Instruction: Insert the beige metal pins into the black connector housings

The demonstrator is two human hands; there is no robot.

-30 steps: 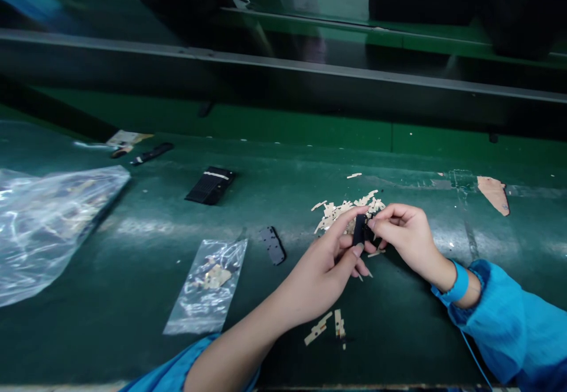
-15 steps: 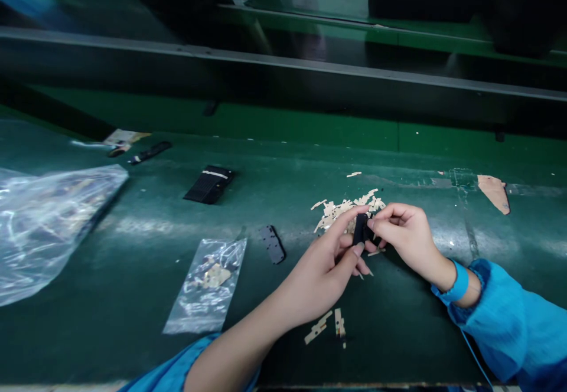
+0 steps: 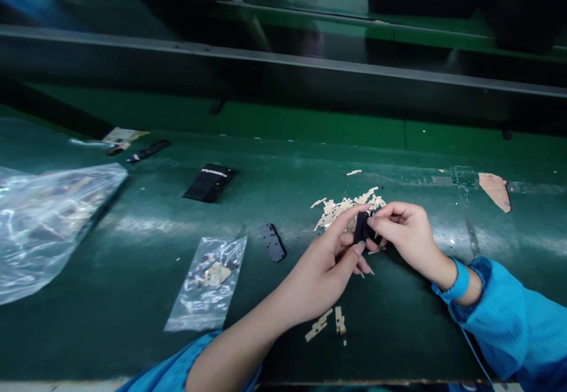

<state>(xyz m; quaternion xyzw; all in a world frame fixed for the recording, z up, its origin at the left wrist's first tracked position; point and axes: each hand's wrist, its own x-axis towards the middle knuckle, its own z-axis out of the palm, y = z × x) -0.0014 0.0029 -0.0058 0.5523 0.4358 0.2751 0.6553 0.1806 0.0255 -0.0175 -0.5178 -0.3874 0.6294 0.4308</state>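
Between the thumb and fingers of my left hand [image 3: 334,262] is a small black flat part [image 3: 361,228], tilted up on edge. My right hand [image 3: 405,232] pinches at the right side of the same part; a dark piece shows below its fingertips, and I cannot make out whether it is separate. Just behind the hands lies a loose heap of small cream-coloured flat pieces [image 3: 339,210]. A few similar cream strips [image 3: 340,321] rest nearer the front edge, below my left wrist. Left of my left hand lies a dark grey plate with small holes [image 3: 272,242].
A clear zip bag [image 3: 206,286] with cream pieces lies left of my forearm. A large clear plastic bag [image 3: 57,226] covers the far left. Behind are a black pouch-like item [image 3: 209,183], a dark strip [image 3: 149,150] and, at right, a tan scrap [image 3: 495,191]. A long rail [image 3: 283,61] crosses the back.
Both hands stay almost in place around the black part, with only a slight shift at the right fingertips. The whole view has moved very slightly.
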